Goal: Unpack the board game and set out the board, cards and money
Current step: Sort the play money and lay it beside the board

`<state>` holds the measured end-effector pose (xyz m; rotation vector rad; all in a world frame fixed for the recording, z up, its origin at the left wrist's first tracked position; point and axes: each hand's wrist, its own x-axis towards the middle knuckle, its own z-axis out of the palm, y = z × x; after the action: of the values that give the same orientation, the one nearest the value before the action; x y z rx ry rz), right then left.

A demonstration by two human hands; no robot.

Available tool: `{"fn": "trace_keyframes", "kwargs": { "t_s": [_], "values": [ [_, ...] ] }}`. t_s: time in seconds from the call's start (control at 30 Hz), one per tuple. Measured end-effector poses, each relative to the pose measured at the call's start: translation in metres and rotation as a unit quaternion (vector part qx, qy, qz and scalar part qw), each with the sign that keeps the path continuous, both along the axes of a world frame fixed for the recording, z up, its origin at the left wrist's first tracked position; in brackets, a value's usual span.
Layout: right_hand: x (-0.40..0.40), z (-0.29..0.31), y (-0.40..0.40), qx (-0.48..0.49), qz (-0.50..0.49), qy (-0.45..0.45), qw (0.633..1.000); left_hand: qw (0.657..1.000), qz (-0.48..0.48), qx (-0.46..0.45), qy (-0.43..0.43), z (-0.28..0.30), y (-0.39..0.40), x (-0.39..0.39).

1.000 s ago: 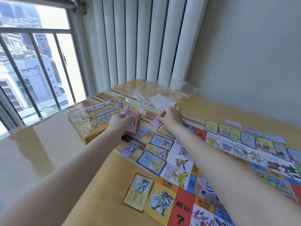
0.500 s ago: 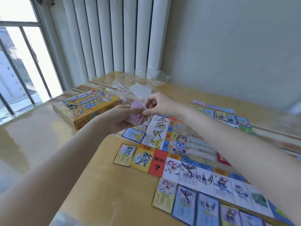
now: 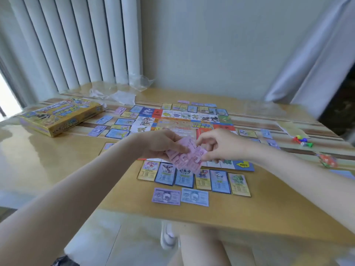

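Note:
The game board point(image 3: 184, 123) lies flat in the middle of the wooden table point(image 3: 63, 162), partly hidden by my hands. My left hand point(image 3: 161, 144) grips a small stack of pink money notes point(image 3: 182, 156) above the board's near edge. My right hand point(image 3: 219, 144) pinches the right end of a pink note on that stack. A row of several property cards point(image 3: 194, 178) lines the board's near side, with more cards along its left and far sides. A purple note point(image 3: 166, 196) and a blue note point(image 3: 195, 196) lie side by side in front of the cards.
The yellow game box point(image 3: 61, 117) sits at the far left. Crumpled clear plastic wrap point(image 3: 123, 96) lies by the blinds. Coloured pawns point(image 3: 302, 141) and a small red packet point(image 3: 328, 160) rest at the right. The table's near edge is close to my knees.
My view swung right and pulled back from the box. Both hands came nearer with the pink notes, from the board's far left corner to above its near edge.

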<state>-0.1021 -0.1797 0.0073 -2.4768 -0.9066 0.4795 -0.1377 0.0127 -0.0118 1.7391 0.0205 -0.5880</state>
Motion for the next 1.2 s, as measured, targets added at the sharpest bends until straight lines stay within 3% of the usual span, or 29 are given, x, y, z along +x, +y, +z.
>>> {"fn": "trace_keyframes", "kwargs": {
  "t_s": [0.2,0.33,0.43,0.63,1.0,1.2],
  "values": [
    [-0.029,-0.015,-0.064,0.062,-0.104,0.145,0.982,0.996,-0.055,0.074,-0.013,-0.008,-0.053,-0.003],
    [-0.045,-0.032,-0.074,0.071,-0.122,0.183,0.973,0.994,-0.057,0.093,-0.018,-0.010,-0.072,-0.006],
    [-0.048,-0.038,-0.077,0.049,-0.127,0.182,0.974,0.993,-0.071,0.094,-0.021,-0.008,-0.079,-0.010],
    [-0.054,-0.036,-0.081,-0.107,-0.119,0.188,0.969,0.993,-0.079,0.086,-0.033,-0.005,-0.082,-0.015],
    [-0.066,-0.039,-0.068,-0.149,-0.150,0.182,0.960,0.972,-0.179,0.151,-0.008,-0.004,-0.088,-0.018],
    [-0.066,-0.037,-0.069,-0.191,-0.137,0.176,0.956,0.968,-0.188,0.164,0.007,-0.005,-0.089,-0.015]
  ]
}}
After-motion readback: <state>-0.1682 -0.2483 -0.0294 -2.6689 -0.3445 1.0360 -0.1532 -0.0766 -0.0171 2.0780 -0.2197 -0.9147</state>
